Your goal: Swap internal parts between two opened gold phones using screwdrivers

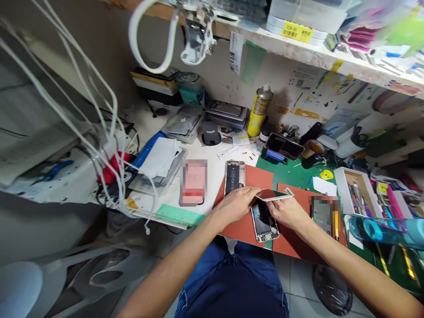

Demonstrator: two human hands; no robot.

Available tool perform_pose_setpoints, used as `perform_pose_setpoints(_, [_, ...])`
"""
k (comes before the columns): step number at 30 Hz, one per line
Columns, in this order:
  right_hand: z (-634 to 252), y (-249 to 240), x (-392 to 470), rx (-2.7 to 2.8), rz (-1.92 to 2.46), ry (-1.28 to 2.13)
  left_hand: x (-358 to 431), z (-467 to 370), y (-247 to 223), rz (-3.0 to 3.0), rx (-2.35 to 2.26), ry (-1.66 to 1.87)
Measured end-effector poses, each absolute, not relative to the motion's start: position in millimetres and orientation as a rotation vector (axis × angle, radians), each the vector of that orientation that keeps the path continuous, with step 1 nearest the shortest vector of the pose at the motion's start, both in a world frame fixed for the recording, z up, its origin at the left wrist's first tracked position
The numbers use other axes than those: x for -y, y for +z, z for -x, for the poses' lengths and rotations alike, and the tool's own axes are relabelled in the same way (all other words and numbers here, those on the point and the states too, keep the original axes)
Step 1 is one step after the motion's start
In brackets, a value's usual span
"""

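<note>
An opened phone [264, 224] with its inner parts showing lies on the reddish-brown mat [294, 240] in front of me. Over its upper end a thin white-edged phone screen panel [273, 195] is tilted up. My left hand [236, 204] has its fingers closed at the panel's left edge. My right hand [287, 214] grips the panel from the right, fingers bent beneath its edge. A second opened phone [234, 176] lies just beyond my left hand, partly covered by it.
A pink-screened phone [194, 182] lies left. A phone on a blue stand [284, 146] and a yellow spray can [260, 110] stand behind. At right are another phone [322, 214], a tool box [344, 190] and a blue bottle [387, 229]. White cables [111, 132] hang left.
</note>
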State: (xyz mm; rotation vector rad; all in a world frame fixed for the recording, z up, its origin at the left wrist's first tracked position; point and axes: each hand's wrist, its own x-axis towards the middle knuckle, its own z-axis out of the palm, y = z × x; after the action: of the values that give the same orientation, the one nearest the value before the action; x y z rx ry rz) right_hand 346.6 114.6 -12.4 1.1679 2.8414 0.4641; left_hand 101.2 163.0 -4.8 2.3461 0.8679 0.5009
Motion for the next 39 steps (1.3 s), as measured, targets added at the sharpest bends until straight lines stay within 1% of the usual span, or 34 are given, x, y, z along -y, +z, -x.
perform_pose_setpoints(6, [-349, -19, -114, -2.888, -1.186, 0.581, -160, -104, -6, -2.361, -0.884, 0.477])
perform_pose_setpoints(13, [-351, -25, -115, -2.951, -1.139, 0.823, -158, -105, -5, -2.365, -0.885, 0.494])
perform_pose_setpoints(20, [-348, -20, -116, -2.938, -1.15, 0.968, -158, -104, -4, -2.358, -0.885, 0.516])
perform_pose_setpoints(28, [-346, -16, -116, -2.929, -1.18, 0.985, -159, -104, -2, -2.348, -0.898, 0.491])
perform_pose_setpoints(39, [-344, -16, -114, -2.884, -1.19, 0.864, -162, -100, -2, -2.309, -0.883, 0.497])
